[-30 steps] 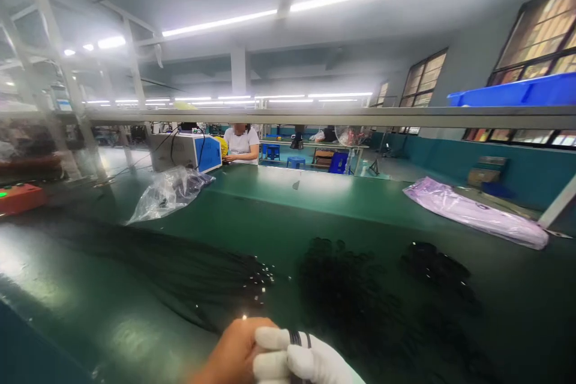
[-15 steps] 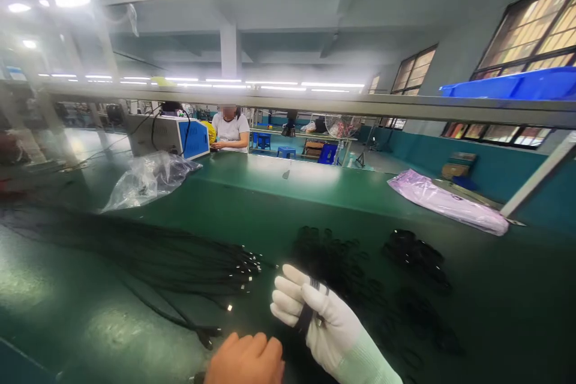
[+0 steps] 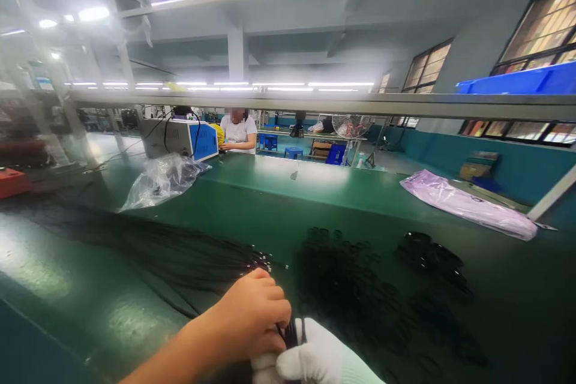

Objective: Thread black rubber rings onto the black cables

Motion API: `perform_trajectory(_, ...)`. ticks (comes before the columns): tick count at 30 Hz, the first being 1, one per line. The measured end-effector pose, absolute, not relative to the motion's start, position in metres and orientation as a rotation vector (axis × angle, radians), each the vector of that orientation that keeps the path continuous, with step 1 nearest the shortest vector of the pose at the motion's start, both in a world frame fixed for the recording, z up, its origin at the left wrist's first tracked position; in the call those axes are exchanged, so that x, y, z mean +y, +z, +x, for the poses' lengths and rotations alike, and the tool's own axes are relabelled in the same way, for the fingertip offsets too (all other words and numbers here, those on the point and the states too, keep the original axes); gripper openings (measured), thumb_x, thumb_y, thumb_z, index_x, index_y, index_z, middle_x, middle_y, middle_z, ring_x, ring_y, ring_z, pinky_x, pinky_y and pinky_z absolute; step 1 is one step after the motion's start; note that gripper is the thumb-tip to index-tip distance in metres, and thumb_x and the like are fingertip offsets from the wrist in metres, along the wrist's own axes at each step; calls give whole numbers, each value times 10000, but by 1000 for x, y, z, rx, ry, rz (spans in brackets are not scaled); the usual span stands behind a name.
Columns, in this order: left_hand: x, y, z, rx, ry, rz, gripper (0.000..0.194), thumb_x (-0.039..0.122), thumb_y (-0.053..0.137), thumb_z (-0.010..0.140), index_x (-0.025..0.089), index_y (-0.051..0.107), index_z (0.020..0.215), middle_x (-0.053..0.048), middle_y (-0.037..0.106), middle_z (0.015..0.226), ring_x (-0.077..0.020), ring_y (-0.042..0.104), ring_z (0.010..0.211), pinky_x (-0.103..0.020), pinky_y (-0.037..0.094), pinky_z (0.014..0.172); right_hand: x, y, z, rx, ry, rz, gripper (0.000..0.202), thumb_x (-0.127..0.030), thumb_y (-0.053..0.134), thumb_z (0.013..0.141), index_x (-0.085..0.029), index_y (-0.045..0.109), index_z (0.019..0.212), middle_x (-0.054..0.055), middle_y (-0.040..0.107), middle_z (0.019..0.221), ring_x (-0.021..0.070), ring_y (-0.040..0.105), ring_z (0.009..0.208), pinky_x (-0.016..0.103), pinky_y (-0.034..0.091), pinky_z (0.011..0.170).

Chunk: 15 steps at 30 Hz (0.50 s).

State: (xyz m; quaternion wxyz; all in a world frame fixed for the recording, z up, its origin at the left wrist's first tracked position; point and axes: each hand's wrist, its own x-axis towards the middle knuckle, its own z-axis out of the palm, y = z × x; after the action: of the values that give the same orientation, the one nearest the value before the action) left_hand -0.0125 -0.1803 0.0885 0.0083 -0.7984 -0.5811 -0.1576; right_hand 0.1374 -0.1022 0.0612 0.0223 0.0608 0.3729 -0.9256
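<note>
- Head view, bottom centre: black loops sit at the fingers of the gloved right hand.
- Bare left hand curls against them.
- Whether either hand pinches them, I cannot tell.

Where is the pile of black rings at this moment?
In the head view, the pile lies on the green table, right of the black cables, beyond the gloved right hand.

Place: factory workshop | long green workbench | black cables | blue-and-grey machine | co-worker | strip lights | blue stools
</note>
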Motion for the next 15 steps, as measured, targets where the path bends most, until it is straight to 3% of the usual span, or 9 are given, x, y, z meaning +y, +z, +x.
perform_trajectory(3,-183,86,-13,-1824,-696,-2383,96,224,717,750,211,625,774,36,648,880,-144,544,885,-324,320,933,-101,52,139,1138,-2815,286,143,-113,657,655,-73,592,776,16,509,661,104,481,631,239,331,627)
perform_trajectory(6,-188,92,-10,-1876,-681,-2295,104,148,645,787,237,661,838,0,632,1013,-180,525,930,-305,370,824,-96,34,139,1094,-2836,251,120,-106,644,662,-67,595,764,32,544,687,97,477,634,235,337,638)
perform_trajectory(11,-184,105,-11,-2123,-621,-2669,78,164,645,785,197,681,723,26,612,779,-97,538,704,-172,380,621,-91,5,143,1139,-2811,99,239,-231,653,709,-32,613,836,63,592,696,108,499,627,245,364,652)
perform_trajectory(15,-182,93,-12,-2547,-1304,-2591,37,204,665,725,168,670,735,69,533,604,-68,468,545,-144,340,486,-91,6,147,1226,-2791,39,351,-382,697,689,-58,609,791,14,550,603,74,451,519,228,364,602)
